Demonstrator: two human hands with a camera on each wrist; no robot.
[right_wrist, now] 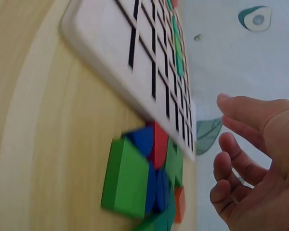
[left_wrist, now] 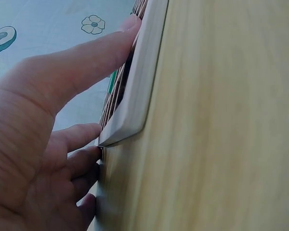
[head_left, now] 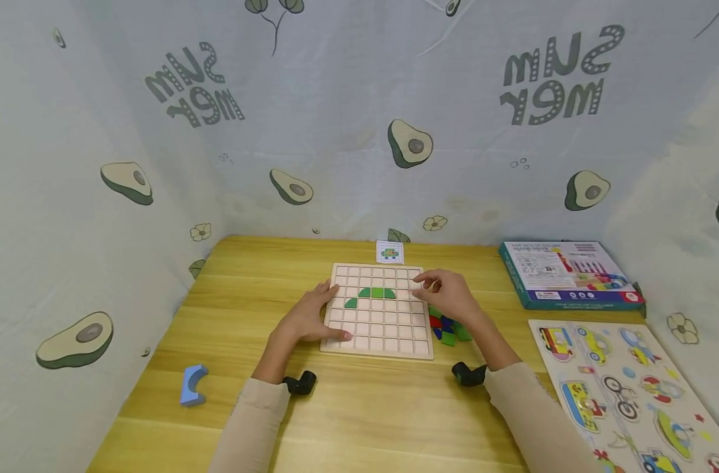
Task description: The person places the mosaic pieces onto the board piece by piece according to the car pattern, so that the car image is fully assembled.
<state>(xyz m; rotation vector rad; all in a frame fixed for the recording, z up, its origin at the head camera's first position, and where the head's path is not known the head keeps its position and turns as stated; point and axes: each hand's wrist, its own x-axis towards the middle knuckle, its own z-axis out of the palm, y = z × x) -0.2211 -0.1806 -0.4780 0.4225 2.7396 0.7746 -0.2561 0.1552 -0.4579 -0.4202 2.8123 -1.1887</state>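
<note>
A pale wooden grid board (head_left: 383,330) lies before me. In one row sit a light green square (head_left: 377,293) and dark green curved pieces on both sides of it; another dark green curved piece (head_left: 350,303) is lower left. My left hand (head_left: 308,317) rests spread on the board's left side, its thumb (left_wrist: 94,62) over the near edge. Above the board's right edge hovers my right hand (head_left: 450,295), fingers loosely bent, with nothing visible between thumb and fingertips. Below it, a pile of green, blue and red blocks (right_wrist: 127,178) lies against the board's right side.
A small picture card (head_left: 390,252) lies behind the board. To the right are a boxed set (head_left: 566,272) and a vehicle puzzle board (head_left: 631,394). A blue arch block (head_left: 189,386) is at the left. Patterned cloth (head_left: 347,131) hangs behind the table.
</note>
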